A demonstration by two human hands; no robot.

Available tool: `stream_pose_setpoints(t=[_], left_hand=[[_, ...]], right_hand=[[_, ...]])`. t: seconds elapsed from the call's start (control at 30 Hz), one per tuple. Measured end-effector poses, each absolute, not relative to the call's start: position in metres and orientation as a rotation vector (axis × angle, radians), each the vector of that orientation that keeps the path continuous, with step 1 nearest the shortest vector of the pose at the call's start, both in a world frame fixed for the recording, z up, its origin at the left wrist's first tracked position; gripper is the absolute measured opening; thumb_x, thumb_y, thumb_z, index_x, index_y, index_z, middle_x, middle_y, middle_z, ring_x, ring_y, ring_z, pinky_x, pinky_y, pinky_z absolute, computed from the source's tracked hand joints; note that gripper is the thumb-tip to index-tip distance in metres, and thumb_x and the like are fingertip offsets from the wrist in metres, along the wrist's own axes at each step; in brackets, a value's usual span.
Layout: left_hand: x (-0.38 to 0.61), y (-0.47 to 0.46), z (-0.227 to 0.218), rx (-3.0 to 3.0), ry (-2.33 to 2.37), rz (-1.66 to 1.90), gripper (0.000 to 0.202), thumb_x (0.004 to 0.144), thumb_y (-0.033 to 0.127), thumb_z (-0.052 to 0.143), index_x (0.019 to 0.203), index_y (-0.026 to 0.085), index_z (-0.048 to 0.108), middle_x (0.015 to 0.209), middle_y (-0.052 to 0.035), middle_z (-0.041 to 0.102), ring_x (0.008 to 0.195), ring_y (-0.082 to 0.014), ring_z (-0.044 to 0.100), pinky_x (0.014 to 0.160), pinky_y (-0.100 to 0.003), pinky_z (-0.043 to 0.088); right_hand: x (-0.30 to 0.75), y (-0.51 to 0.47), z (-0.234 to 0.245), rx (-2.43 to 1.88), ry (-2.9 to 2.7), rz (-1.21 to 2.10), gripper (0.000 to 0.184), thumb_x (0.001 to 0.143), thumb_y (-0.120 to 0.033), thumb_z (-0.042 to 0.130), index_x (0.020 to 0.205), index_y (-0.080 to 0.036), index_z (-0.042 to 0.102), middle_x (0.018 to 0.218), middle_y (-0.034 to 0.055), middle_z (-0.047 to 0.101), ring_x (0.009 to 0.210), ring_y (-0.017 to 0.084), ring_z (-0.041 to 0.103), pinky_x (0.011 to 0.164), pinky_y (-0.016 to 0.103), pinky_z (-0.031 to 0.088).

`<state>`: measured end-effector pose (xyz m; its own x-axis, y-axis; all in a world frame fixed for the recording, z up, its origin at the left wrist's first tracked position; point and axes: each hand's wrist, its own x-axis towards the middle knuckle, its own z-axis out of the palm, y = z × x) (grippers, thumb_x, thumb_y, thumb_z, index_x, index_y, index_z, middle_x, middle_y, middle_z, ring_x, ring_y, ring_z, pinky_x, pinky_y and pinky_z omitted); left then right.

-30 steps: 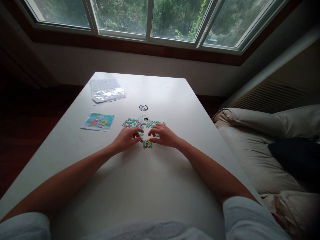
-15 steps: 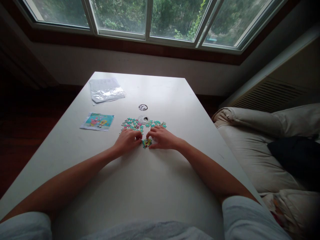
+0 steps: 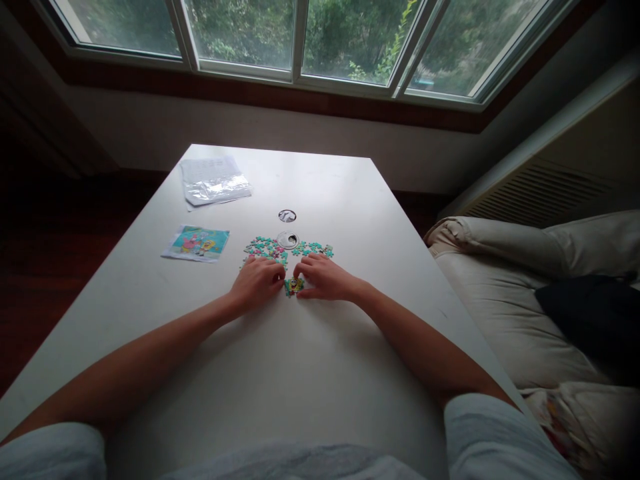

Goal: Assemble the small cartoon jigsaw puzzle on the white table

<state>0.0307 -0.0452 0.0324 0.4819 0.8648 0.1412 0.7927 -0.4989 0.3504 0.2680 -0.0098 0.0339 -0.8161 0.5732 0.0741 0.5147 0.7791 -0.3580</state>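
A small joined cluster of puzzle pieces (image 3: 294, 287), yellow and teal, lies on the white table (image 3: 280, 373) between my hands. My left hand (image 3: 257, 283) rests knuckles up with its fingers curled down, fingertips against the cluster's left edge. My right hand (image 3: 326, 279) lies low on the table, with thumb and bent fingers pinched on the cluster's right edge. Just beyond my fingers is a spread of several loose teal and pink puzzle pieces (image 3: 267, 247).
A cartoon reference picture (image 3: 196, 243) lies to the left, and a clear plastic bag with paper (image 3: 214, 181) further back. Two round metal-rimmed holes (image 3: 287, 227) sit in the table. A cushioned seat with a dark cloth (image 3: 585, 313) is on the right, and windows are ahead.
Both hands have dropped lower and closed in on the joined cluster. The right hand's fingers, raised and spread a second ago, now press down at its edge.
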Motion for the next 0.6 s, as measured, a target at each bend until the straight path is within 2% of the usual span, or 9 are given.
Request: stream_pose_setpoints(t=[0.33,0.6], left_hand=[[0.023,-0.0424,0.0377,2.486,1.359,0.403,0.012,0.087,0.029,0.066,0.095,0.025,0.073,0.088,-0.0034,0.072,0.088,-0.0223,0.062,0.085,-0.036,0.04],[0.0245,-0.0469,0.0403,2.553,1.443,0.323,0.012,0.087,0.03,0.066,0.095,0.024,0.073,0.093,-0.0063,0.069,0.092,-0.0254,0.062,0.084,-0.038,0.042]], right_hand=[[0.2669,-0.0116,0.0316,-0.881,-2.767,0.439,0.034,0.084,-0.047,0.074,0.104,-0.023,0.064,0.099,0.0058,0.065,0.098,0.024,0.054,0.088,0.034,0.035],[0.2671,-0.0126,0.0306,-0.897,-2.752,0.417,0.032,0.084,-0.045,0.075,0.104,-0.023,0.063,0.098,0.0052,0.065,0.097,0.023,0.055,0.087,0.034,0.035]])
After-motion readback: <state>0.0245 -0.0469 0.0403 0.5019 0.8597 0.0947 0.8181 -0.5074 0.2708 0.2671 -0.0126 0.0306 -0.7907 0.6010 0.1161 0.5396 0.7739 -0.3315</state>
